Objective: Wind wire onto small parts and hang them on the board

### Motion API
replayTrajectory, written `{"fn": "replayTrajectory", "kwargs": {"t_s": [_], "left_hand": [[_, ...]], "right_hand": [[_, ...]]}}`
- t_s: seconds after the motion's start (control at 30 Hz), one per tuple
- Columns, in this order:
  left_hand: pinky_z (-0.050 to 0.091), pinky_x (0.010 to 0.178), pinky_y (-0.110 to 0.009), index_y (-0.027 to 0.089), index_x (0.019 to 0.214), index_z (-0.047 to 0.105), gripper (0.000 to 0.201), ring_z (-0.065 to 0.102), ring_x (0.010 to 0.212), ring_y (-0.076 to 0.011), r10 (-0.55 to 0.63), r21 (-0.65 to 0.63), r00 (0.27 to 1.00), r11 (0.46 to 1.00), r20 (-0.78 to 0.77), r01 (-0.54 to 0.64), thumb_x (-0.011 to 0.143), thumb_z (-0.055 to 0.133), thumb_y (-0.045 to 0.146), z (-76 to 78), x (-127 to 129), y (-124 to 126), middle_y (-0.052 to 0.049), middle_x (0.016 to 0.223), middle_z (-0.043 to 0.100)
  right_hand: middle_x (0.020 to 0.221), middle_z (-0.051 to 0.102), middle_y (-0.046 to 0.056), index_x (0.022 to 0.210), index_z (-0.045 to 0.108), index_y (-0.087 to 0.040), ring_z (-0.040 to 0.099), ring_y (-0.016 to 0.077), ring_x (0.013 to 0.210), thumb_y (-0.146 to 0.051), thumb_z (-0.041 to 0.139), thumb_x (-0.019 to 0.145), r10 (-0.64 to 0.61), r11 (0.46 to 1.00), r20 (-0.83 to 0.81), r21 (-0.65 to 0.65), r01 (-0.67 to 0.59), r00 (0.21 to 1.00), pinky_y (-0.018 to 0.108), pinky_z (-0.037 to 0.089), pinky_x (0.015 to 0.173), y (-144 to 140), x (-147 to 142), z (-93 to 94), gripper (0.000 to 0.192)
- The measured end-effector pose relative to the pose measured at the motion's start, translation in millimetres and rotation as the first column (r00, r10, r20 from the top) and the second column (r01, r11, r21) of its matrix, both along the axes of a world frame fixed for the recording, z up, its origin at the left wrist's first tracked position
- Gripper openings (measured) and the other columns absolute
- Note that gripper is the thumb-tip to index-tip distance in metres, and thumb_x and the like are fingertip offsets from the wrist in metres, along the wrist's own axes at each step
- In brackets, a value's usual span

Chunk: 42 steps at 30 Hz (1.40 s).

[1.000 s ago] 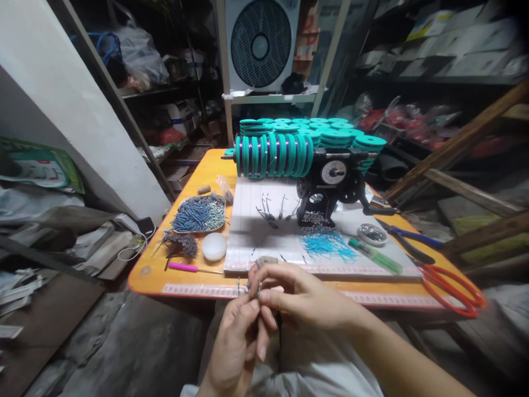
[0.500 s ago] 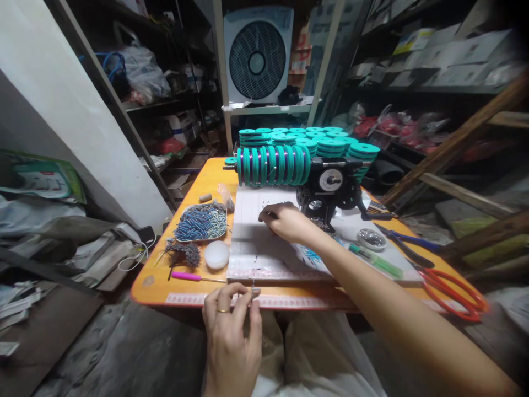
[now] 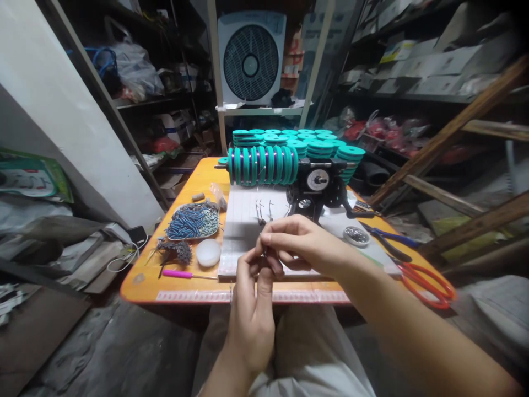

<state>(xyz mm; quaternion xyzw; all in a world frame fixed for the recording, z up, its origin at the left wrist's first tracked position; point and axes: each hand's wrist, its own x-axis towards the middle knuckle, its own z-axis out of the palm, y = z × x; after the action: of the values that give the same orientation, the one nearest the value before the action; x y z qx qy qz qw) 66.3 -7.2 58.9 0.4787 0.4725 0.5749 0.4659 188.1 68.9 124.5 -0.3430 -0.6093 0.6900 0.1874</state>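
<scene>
My left hand and my right hand meet above the near edge of the orange table. Their fingertips pinch a small thin metal piece between them; it is too small to make out. Behind the hands lies a white mat with several more small metal pieces standing on it. A black winding machine carries a row of teal spools on its shaft.
A tray of blue beads, a white round lid and a pink-handled tool lie at the left. Red scissors, blue-handled pliers and a small tin lie at the right. Stacked teal spools, shelves and a fan stand behind.
My right hand reached out to the small pieces on the white mat, then came back to my left hand. Both hands now pinch a piece together, higher than before.
</scene>
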Motion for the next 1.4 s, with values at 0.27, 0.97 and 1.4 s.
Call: {"fn": "replayTrajectory", "kwargs": {"t_s": [0.27, 0.97, 1.4], "left_hand": [[0.032, 0.057, -0.021, 0.015, 0.077, 0.055, 0.036, 0.042, 0.055, -0.0068, -0.27, -0.146, 0.811, 0.907, 0.518, 0.396, 0.092, 0.041, 0.045, -20.2, -2, -22, 0.001, 0.063, 0.049], [0.041, 0.043, -0.013, 0.011, 0.066, 0.053, 0.041, 0.065, 0.047, -0.014, -0.264, -0.216, 0.493, 0.662, 0.829, 0.717, 0.089, 0.048, 0.045, -83.8, -24, -73, -0.003, 0.048, 0.06], [0.026, 0.037, -0.012, 0.012, 0.053, 0.049, 0.053, 0.047, 0.037, -0.0061, -0.161, -0.365, 0.542, 0.58, 0.825, 0.728, 0.073, 0.065, 0.059, -99.1, -35, -92, -0.003, 0.041, 0.052]], "right_hand": [[0.053, 0.049, -0.005, 0.13, 0.042, -0.005, 0.028, -0.0058, 0.033, -0.053, 0.045, 0.084, 0.04, 0.976, -0.113, -0.21, -0.063, 0.993, 0.008, 0.016, 0.036, -1, 2, -25.9, 0.066], [0.05, 0.05, -0.004, 0.085, 0.033, -0.01, 0.025, -0.0003, 0.025, -0.058, 0.037, 0.085, 0.001, 0.921, -0.212, -0.38, -0.084, 0.977, 0.011, 0.011, 0.03, -10, -5, -69.1, 0.049], [0.05, 0.05, -0.003, 0.084, 0.033, -0.01, 0.025, 0.0002, 0.025, -0.058, 0.035, 0.086, 0.014, 0.924, -0.208, -0.371, -0.092, 0.978, 0.011, 0.01, 0.029, -10, -4, -69.7, 0.049]]}}
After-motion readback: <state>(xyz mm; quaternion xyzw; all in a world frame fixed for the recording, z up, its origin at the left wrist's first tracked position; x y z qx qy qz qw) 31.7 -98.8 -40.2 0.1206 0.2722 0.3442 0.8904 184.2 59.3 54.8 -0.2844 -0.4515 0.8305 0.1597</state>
